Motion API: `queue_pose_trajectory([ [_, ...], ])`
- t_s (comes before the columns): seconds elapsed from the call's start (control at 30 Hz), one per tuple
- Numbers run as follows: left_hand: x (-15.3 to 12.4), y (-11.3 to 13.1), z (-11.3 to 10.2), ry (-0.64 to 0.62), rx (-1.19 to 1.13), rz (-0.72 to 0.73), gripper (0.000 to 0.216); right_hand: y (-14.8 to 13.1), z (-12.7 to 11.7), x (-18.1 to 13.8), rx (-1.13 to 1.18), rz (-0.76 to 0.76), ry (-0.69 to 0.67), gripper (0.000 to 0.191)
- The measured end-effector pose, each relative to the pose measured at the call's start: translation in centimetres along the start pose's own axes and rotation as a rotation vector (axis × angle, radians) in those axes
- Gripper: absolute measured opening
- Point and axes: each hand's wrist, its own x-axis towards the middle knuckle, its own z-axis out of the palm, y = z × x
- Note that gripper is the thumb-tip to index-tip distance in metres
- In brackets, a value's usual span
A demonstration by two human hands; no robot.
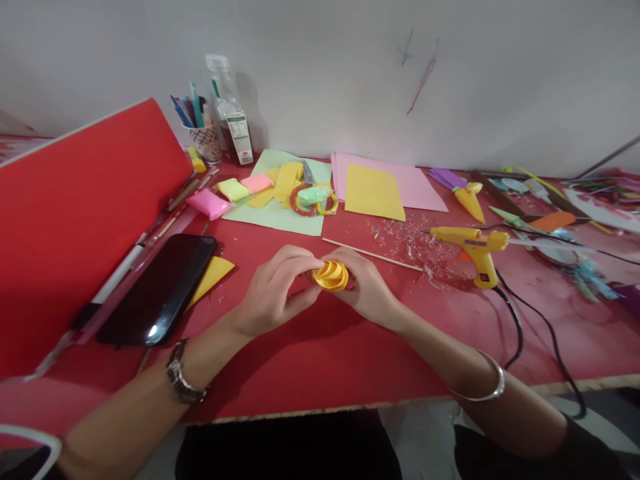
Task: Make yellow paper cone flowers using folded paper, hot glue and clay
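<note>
A small yellow curled-paper shape (331, 275) sits between both my hands, just above the red table (320, 360). My left hand (274, 292), with a watch on the wrist, pinches it from the left with closed fingers. My right hand (365, 285), with a bangle on the forearm, grips it from the right, fingers curled around it. A thin wooden stick (373, 255) lies on the table just behind my hands.
A yellow glue gun (473, 245) with black cord stands right of my hands. A black phone (160, 288) and a raised red sheet (75, 220) are at left. Coloured papers (375, 192), clay packets (220, 197), bangles (313, 200), a pen cup (205, 137) and a bottle (233, 113) fill the back.
</note>
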Motion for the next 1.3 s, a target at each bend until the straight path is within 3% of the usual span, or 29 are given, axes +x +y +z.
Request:
queue_pose_trajectory([
  [0.27,-0.1,-0.2,-0.1,0.007,0.028,0.035,0.025,-0.3,-0.7,-0.1,0.073,0.183,-0.195,0.015],
  [0.43,0.1,-0.1,-0.3,0.034,-0.014,0.023,0.026,-0.4,-0.5,-0.1,0.127,0.193,-0.258,0.011],
  [0.67,0.3,-0.1,-0.4,0.008,0.002,0.03,0.018,-0.4,-0.3,-0.1,0.085,0.193,-0.183,0.008],
  [0.77,0.2,-0.1,-0.4,-0.025,0.014,-0.004,0.013,-0.5,-0.3,0.0,0.098,0.253,-0.158,0.013],
  [1.03,0.6,0.0,-0.3,-0.005,-0.134,-0.201,0.015,-0.6,-1.2,0.2,0.41,0.294,-0.297,0.027],
  [1.3,0.5,-0.1,0.0,0.026,-0.34,-0.331,0.015,-0.6,-0.9,0.2,0.331,0.251,-0.226,0.029],
])
